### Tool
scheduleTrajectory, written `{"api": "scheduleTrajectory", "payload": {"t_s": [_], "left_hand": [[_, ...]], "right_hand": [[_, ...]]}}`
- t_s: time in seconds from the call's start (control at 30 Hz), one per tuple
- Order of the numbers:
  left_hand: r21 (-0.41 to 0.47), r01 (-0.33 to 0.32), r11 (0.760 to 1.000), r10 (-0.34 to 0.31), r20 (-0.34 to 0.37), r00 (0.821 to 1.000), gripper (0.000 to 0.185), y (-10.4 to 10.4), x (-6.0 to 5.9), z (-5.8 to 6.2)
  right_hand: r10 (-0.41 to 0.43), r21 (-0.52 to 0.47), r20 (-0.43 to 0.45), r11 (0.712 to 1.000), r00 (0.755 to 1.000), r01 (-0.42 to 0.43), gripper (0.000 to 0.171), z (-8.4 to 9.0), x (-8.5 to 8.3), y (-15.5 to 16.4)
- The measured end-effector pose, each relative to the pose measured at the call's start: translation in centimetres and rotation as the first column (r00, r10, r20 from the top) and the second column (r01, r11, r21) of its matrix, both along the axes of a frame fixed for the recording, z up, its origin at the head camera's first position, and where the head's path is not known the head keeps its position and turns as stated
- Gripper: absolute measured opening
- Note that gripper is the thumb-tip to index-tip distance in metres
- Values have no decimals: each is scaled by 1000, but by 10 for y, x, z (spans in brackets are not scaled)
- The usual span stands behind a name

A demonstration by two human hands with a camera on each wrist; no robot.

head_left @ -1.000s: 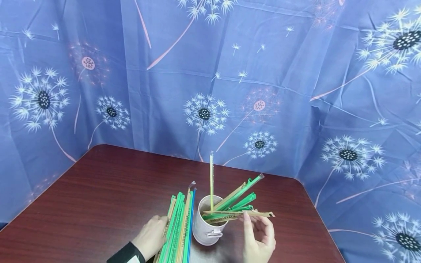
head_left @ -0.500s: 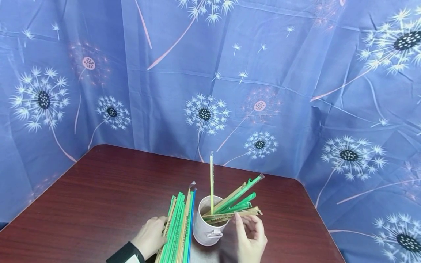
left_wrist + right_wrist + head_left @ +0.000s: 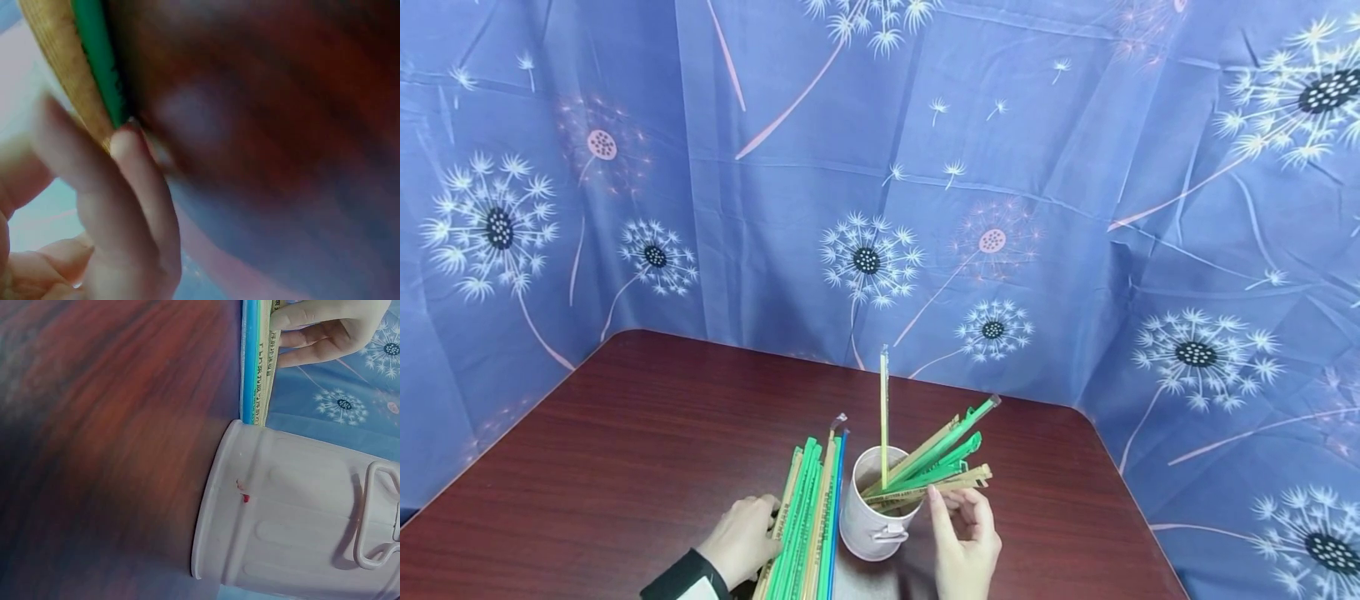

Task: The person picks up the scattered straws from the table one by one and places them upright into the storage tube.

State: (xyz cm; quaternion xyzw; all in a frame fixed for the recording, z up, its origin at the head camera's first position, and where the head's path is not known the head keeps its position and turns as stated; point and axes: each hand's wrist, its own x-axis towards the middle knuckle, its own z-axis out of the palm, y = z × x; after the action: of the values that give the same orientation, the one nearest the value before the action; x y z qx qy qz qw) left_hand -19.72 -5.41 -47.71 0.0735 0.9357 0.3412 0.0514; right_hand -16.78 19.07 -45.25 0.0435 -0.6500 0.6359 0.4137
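Observation:
A light pink-white metal bucket (image 3: 876, 525) with a small handle stands on the table. Several long wrapped straws, green and tan, lean out of its right side. One thin yellow straw (image 3: 883, 417) in a clear wrapper stands upright in it. My right hand (image 3: 966, 533) pinches a tan wrapped straw (image 3: 973, 477), whose lower end is inside the bucket. Left of the bucket lies a pile of wrapped straws (image 3: 808, 517), green and tan with a blue one along its right edge. My left hand (image 3: 741, 533) rests its fingertips on the pile's left side.
The table (image 3: 647, 450) is dark reddish-brown wood. Behind it and on both sides hangs a blue curtain (image 3: 790, 250) printed with dandelions. A grey surface (image 3: 859, 583) shows between the pile and the bucket at the near edge.
My right hand has moved left toward the bucket, pushing the tan wrapped straw farther in and against the others. The left hand and the pile have hardly moved.

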Motion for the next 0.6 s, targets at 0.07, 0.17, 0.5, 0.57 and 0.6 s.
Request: {"api": "scheduleTrajectory", "payload": {"t_s": [0.07, 0.17, 0.5, 0.57, 0.6], "left_hand": [[51, -5, 999, 3, 45, 999, 38, -1, 0, 0], [125, -18, 992, 7, 90, 996, 37, -3, 1, 0], [141, -47, 989, 33, 99, 995, 21, -4, 3, 0], [150, -54, 987, 38, 105, 994, 16, -3, 3, 0], [154, -57, 986, 41, 106, 994, 15, -3, 3, 0]], "right_hand": [[-12, 2, 7, 1000, 1000, 12, 20, 0, 0, 0], [-10, -16, 7, 1000, 1000, 10, 23, 0, 1, 0], [66, -124, -70, 990, 995, -75, 38, 3, 1, 1], [78, -160, -93, 983, 993, -92, 39, 4, 2, 0], [79, -176, -101, 980, 992, -96, 40, 5, 2, -1]]}}
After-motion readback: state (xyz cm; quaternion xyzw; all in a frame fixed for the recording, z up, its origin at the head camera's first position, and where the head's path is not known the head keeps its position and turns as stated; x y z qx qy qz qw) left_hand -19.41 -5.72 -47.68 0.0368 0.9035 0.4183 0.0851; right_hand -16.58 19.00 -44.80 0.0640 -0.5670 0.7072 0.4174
